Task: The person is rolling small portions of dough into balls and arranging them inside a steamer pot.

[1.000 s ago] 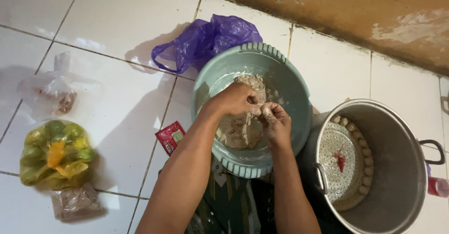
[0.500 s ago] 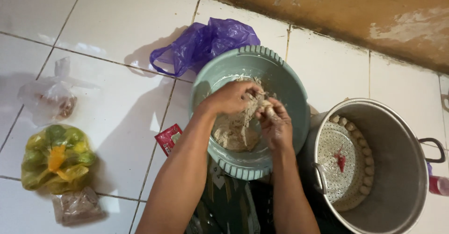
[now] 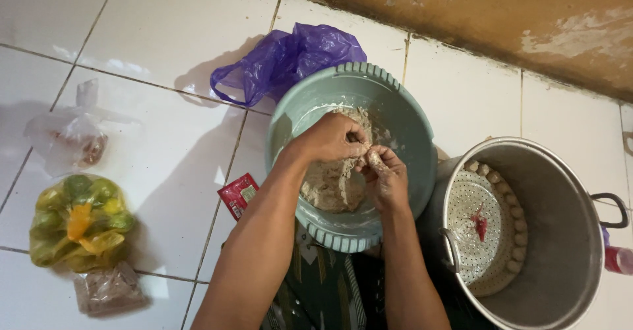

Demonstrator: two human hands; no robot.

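White floor tiles (image 3: 158, 33) fill most of the view, with a worn orange-brown wall (image 3: 501, 13) along the top edge. On the left lies a clear knotted bag (image 3: 69, 139) with something brownish inside; below it sits a yellowish bag of green and orange produce (image 3: 79, 221), and touching its lower edge a small clear packet of brown stuff (image 3: 109, 289). A small red sachet (image 3: 239, 195) lies flat on the tile just left of the green plastic basin (image 3: 412, 116), partly hidden by the left forearm. A crumpled purple plastic bag (image 3: 290, 56) rests against the basin's far rim.

Inside the basin is a pale, greyish dough (image 3: 330, 188). The left hand (image 3: 333, 139) and right hand (image 3: 386, 178) meet above it, fingers curled narrowly and pinching a bit of dough between them; both are smeared with it.

To the right, close beside the basin, stands a large metal pot (image 3: 560, 238) holding a perforated steamer tray with small dough balls (image 3: 514, 228) lined along its edge.
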